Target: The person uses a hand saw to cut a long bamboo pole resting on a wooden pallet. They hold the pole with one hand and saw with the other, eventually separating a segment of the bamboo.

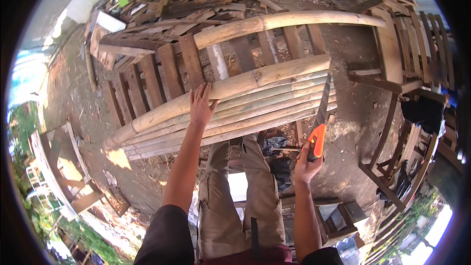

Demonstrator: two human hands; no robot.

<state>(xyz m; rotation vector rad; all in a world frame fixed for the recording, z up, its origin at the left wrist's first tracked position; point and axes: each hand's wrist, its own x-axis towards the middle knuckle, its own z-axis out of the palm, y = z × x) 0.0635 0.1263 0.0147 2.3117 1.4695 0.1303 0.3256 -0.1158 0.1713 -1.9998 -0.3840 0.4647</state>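
Observation:
Several long bamboo poles (255,103) lie side by side across a wooden pallet frame in front of me. My left hand (201,104) rests flat on the poles, fingers spread, near the thick top pole (274,73). My right hand (308,163) grips the orange handle of a hand saw (321,113). Its dark blade points up and lies against the right ends of the poles. One more thick bamboo pole (289,22) lies apart, farther back on the pallet.
Wooden pallets (167,68) and a heap of scrap boards (196,0) fill the back. Wooden frames and benches (397,59) stand at the right. A wooden box (64,167) sits at the left on bare dirt ground. My legs are below the poles.

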